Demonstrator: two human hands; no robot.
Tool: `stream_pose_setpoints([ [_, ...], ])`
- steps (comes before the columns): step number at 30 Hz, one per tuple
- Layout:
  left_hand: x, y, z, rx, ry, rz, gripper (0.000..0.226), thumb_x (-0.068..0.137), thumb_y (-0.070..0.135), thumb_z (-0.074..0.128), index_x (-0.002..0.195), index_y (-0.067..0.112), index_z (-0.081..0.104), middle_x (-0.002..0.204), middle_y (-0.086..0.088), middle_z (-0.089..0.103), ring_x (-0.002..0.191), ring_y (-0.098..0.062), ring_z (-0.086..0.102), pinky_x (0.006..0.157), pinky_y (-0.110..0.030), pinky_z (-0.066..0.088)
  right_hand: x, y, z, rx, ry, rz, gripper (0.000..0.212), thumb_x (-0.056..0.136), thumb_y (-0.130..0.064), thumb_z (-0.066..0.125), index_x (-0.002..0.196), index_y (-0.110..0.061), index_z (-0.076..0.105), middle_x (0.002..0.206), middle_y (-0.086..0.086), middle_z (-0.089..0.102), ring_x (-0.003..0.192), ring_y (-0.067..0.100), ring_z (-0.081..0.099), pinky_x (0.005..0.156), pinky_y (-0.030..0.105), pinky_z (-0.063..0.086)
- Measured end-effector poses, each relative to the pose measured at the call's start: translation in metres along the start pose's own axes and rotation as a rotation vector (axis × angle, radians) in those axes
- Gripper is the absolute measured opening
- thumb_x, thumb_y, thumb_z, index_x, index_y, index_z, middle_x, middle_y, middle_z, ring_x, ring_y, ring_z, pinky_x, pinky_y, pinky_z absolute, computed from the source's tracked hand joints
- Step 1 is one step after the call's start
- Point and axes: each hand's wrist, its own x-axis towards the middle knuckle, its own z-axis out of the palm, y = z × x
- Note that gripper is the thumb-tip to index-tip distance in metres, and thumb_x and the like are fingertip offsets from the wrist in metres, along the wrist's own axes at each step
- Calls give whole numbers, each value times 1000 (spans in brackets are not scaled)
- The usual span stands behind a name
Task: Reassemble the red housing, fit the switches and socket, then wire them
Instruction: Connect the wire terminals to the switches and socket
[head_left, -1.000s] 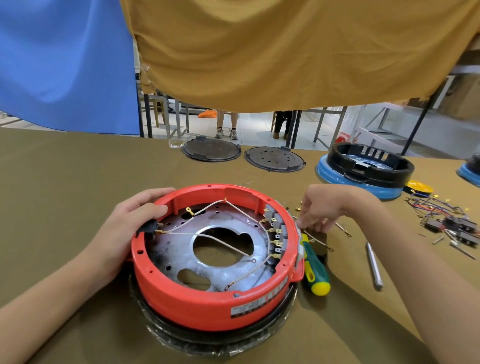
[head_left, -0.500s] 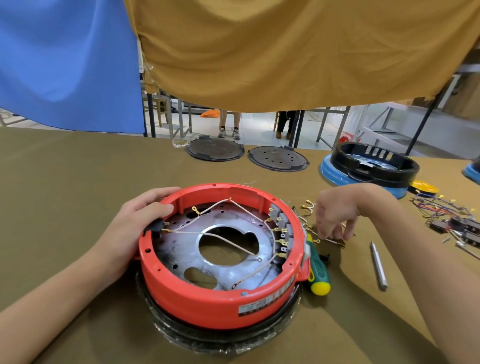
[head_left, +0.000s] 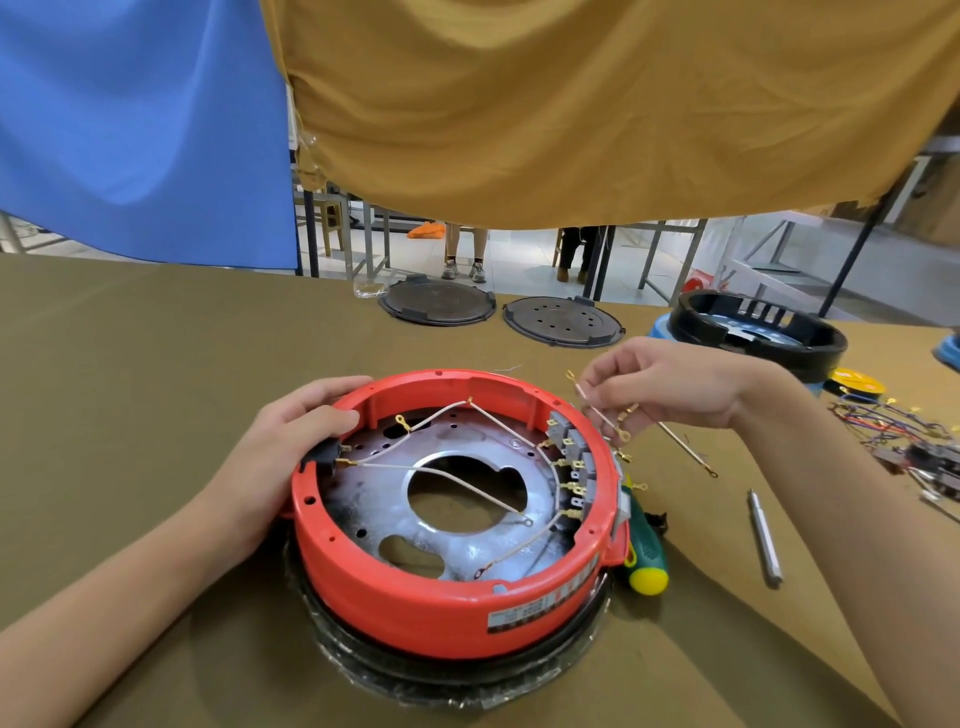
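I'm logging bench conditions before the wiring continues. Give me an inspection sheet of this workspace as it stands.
Surface: brown table covering, creased.
Job's things: red housing on a black base ring; grey switches along its inner right wall; black socket at its left rim.
Clutter: green-and-yellow screwdriver against the housing; metal bit; two dark round plates; black-and-blue housing.
Grip: left hand holds the housing's left rim; right hand pinches loose terminal wires.
Cables: white leads inside the housing; coloured wire bundle far right.
Surroundings: blue and mustard cloths hanging; table legs beyond.
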Motion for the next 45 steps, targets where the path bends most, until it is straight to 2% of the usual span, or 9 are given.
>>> stream_pose_setpoints([
  [4,0,0,0,13,-4,1,31,91,6,55,111,20,73,108,-10,75,90,-20,72,86,-37,52,1,-7,5,141,14,-117,12,94,-3,59,88,-8,69,79,8,63,66,14,56,59,23,50],
  [8,-1,1,1,14,-3,-3,32,91,4,54,115,17,71,111,-12,74,94,-24,70,92,-41,51,2,-18,12,288,16,-185,21,86,-4,69,104,-11,75,90,12,72,75,17,67,71,24,57],
  [11,-2,2,2,29,4,-1,32,91,4,54,116,16,70,112,-13,73,95,-26,69,96,-43,49,8,-31,27,271,1,-242,20,80,-7,70,97,-16,77,92,12,73,76,16,69,69,22,57],
  [23,-4,5,3,63,4,2,31,92,5,55,115,19,71,115,-25,67,94,-33,59,104,-58,40,19,-46,57,321,-104,-319,13,92,-12,64,100,-8,73,86,7,68,74,15,65,68,23,54],
  [29,-4,5,3,64,3,9,32,93,3,52,117,17,69,113,-13,72,97,-26,68,99,-44,48,16,-52,64,216,-10,-351,10,88,-13,71,96,-8,72,78,3,68,66,10,60,59,17,50],
  [34,-4,5,2,58,3,3,32,93,4,53,117,17,69,112,-11,73,106,-34,68,101,-48,47,13,-58,70,66,90,-359,10,87,-16,74,96,-11,72,90,15,70,76,24,59,67,28,50],
  [39,-4,5,2,64,-5,6,32,93,5,53,116,20,70,110,-10,73,101,-27,69,98,-44,49,18,-63,82,38,140,-419,18,91,-3,65,108,-10,69,91,15,72,79,22,67,73,29,56],
  [41,-3,4,2,58,-9,4,31,93,5,53,116,19,70,110,-10,74,99,-25,69,96,-42,50,21,-62,86,66,144,-408,18,95,1,57,107,-7,67,82,7,70,71,16,65,67,24,56],
  [45,-3,4,2,38,-13,1,31,94,5,53,117,18,69,110,-9,74,96,-23,70,91,-37,51,26,-58,95,129,102,-405,13,99,-5,53,106,-6,63,75,2,64,57,8,46,52,15,40],
])
